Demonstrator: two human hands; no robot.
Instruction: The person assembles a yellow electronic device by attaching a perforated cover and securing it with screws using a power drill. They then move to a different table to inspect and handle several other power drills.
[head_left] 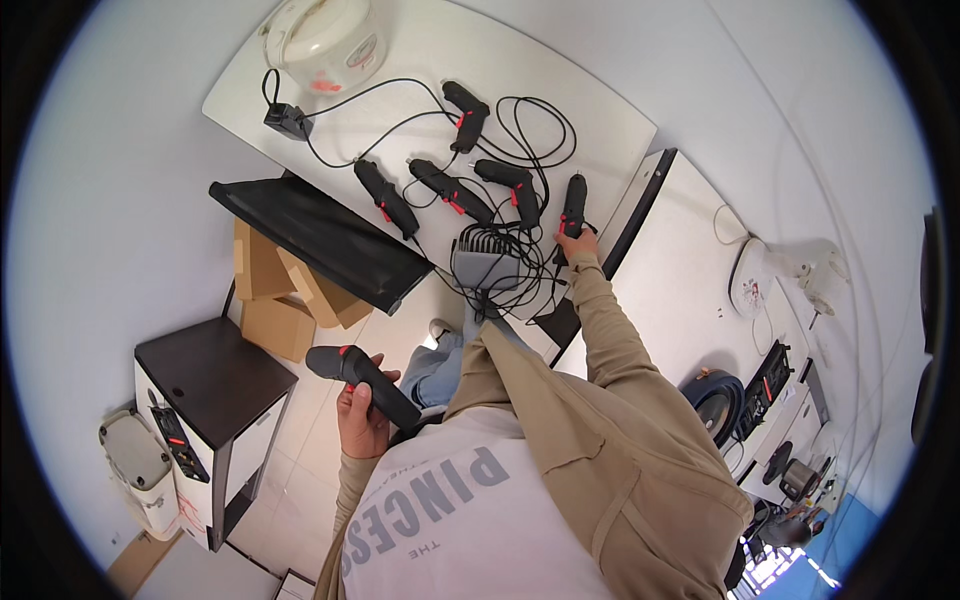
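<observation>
My left hand (365,415) is wrapped round a black cordless screwdriver (386,391) with red accents, held in front of my body. At the table's right side my right hand (577,246) grips another black cordless screwdriver (574,200), its tip pointing away from me. Several more screwdrivers lie on the white table (410,110): one farther back (466,115), one at the left (386,198), and two in the middle, a straight one (452,190) and a bent one (512,188). Black cables run among them to a grey multi-port charger (486,268) near the table's close edge.
A black power adapter (288,120) and a white rice cooker (328,45) stand at the far left. A black fabric panel (320,238) hangs beside the table above cardboard boxes (275,325). A second white table (660,285) adjoins on the right, with a fan (750,280).
</observation>
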